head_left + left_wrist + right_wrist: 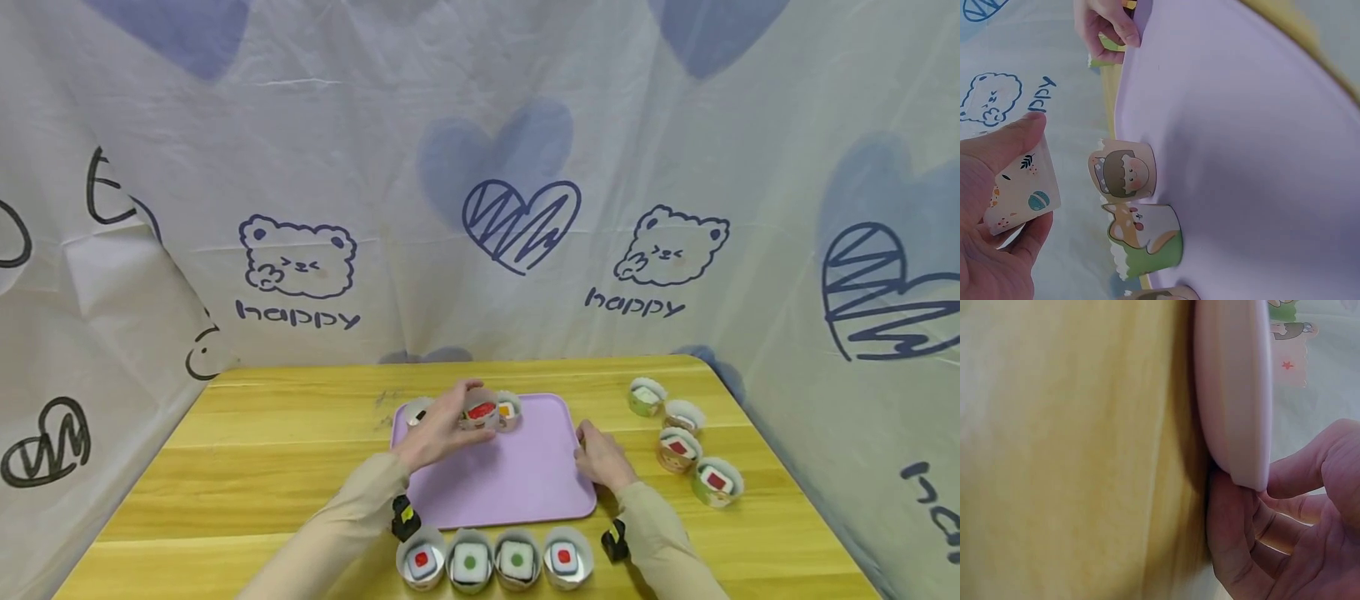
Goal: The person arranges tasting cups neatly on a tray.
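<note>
Four round paper cups (pixel 470 587) with pale square pieces inside stood in a row at six o'clock of the flat lilac tray (pixel 517 479), on the yellow wood-grain worktop (pixel 262 446). At three o'clock, the right hand (pixel 602 458) pinched the tray's rim between thumb and fingers. Four more cups (pixel 675 463) stood beyond it. Near twelve, the left hand's (pixel 444 427) curled fingers gripped a cream printed paper cup (pixel 1029 181) above the tray.

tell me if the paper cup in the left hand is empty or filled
Filled: the head view shows red contents inside the paper cup the left hand holds.
</note>
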Motion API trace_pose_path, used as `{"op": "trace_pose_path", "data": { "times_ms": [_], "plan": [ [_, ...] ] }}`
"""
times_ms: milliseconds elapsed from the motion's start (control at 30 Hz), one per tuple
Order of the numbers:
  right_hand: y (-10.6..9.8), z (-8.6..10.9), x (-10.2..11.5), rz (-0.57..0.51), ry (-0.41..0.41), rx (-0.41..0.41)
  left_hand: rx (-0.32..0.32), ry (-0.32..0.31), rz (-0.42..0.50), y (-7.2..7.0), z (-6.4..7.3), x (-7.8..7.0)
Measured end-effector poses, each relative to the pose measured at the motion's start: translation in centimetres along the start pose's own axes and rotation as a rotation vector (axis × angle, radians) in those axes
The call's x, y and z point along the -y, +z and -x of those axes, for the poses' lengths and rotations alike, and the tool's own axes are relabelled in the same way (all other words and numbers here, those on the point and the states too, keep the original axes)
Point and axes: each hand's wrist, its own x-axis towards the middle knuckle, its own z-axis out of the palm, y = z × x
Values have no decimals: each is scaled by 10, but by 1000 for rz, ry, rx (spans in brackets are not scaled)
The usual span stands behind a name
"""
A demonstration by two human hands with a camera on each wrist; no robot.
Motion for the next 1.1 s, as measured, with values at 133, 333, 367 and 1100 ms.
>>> {"op": "trace_pose_path", "data": {
  "times_ms": [133, 333, 367, 1100],
  "plan": [
    [0, 1, 0, 4, -23, -25, 12, 28, -29, 4, -11, -1],
    [1, 3, -1, 0, -53, -50, 52, 16, -37, 11, -26, -5],
    [1, 3, -1, -4, -49, -46, 58, 18, -40, 12, -28, -6],
    [-1, 2, -2, 3, -56, -46, 111, 115, -121, 57, -73, -14]
  ]
}}
